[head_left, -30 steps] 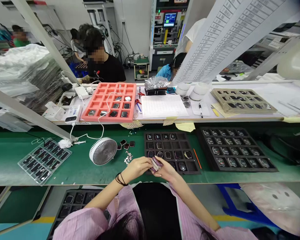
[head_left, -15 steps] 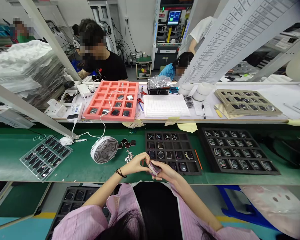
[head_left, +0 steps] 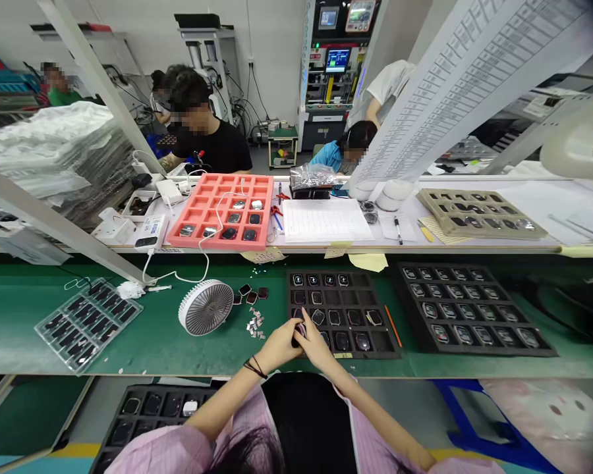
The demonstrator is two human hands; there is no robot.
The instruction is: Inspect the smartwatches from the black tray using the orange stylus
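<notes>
A small dark watch body (head_left: 299, 333) with a pinkish rim is held between my two hands, over the near left corner of the black foam tray (head_left: 381, 284). My left hand (head_left: 279, 346) grips it from the left, fingers curled round it. From the right, my right hand (head_left: 318, 349) closes on the same piece, its thumb and fingers meeting my left hand. Much of the watch is hidden by fingers. Several watch bodies sit in the tray's slots beside my hands, and the top row shows lit screens.
To the left stand a white fan (head_left: 206, 308), loose white bits (head_left: 255, 324) and several dark watch faces (head_left: 252, 298). An orange stick (head_left: 393, 326) lies between the tray and a second black tray (head_left: 479, 309). A shelf edge (head_left: 326, 250) runs across ahead.
Both hands have shifted forward toward the tray's near left corner and closed more tightly round the watch. Its pinkish side has turned mostly out of sight. The head view has tilted up slightly.
</notes>
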